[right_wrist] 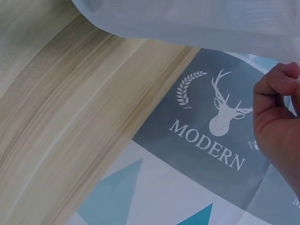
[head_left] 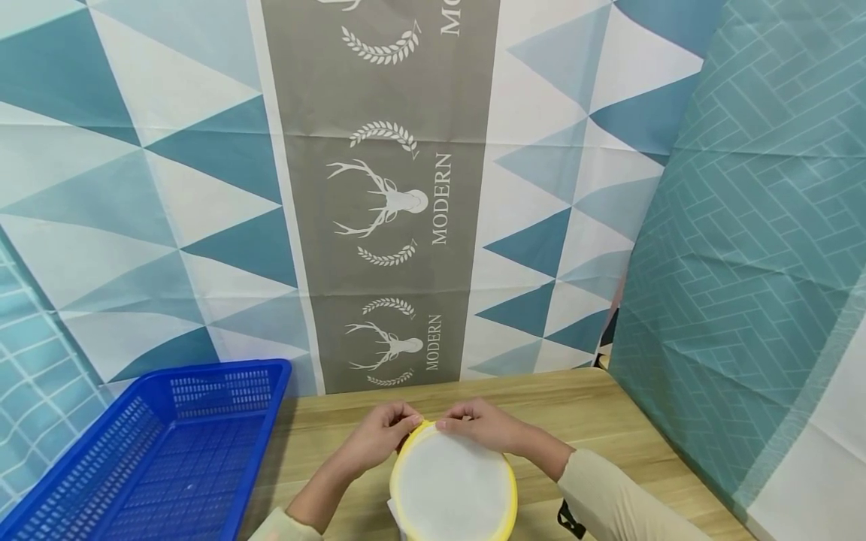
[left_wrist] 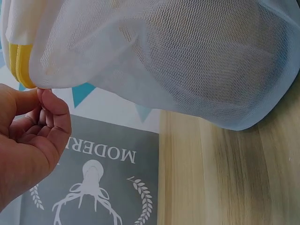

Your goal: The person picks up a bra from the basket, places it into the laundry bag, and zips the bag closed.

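A white mesh laundry bag (head_left: 453,488) with yellow zipper edging (head_left: 512,500) is held up over the table, its round white face turned to the head camera. At the top edge, my left hand (head_left: 375,443) pinches the bag between thumb and index finger beside the yellow zipper. Close by on the right, my right hand (head_left: 483,427) pinches the same rim. In the left wrist view the mesh side (left_wrist: 201,61) hangs in soft folds, and its contents cannot be made out. Only the bag's pale lower edge (right_wrist: 197,40) shows in the right wrist view, with the right fingertips partly cut off.
A blue plastic basket (head_left: 260,458) stands on the left of the wooden table (head_left: 582,421). Patterned cloth (head_left: 379,263) hangs behind the table, and teal cloth (head_left: 737,300) hangs along the right side. Near the right sleeve lies a black strap (head_left: 571,520).
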`<state>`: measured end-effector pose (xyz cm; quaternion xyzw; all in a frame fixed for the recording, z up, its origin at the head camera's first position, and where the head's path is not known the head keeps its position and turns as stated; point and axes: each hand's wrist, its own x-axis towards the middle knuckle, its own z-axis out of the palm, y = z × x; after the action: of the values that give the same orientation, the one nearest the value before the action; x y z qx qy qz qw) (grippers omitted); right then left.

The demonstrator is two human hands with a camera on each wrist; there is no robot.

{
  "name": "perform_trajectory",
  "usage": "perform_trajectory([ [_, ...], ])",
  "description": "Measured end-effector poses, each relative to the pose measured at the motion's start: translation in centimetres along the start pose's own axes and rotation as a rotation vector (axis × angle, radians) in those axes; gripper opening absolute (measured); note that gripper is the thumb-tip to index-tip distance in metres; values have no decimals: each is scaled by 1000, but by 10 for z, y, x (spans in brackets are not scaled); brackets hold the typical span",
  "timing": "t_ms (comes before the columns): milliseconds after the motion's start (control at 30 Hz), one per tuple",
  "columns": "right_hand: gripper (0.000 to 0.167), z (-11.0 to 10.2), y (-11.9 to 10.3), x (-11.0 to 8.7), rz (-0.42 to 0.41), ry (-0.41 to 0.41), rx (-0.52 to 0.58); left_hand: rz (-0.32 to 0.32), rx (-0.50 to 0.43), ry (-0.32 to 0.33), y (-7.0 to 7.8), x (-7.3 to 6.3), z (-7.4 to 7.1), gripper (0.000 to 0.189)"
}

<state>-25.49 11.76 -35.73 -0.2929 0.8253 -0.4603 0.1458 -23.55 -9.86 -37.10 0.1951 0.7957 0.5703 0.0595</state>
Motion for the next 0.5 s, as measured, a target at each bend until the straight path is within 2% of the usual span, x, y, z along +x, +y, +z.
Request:
perform_trajectory([
  [200, 25, 1, -5, 2, -15, -8, -36, 16, 14, -4, 2, 2, 3, 23],
  [500, 25, 1, -5, 3, -23, -28, -32, -3, 12, 2, 4, 2, 3, 24],
])
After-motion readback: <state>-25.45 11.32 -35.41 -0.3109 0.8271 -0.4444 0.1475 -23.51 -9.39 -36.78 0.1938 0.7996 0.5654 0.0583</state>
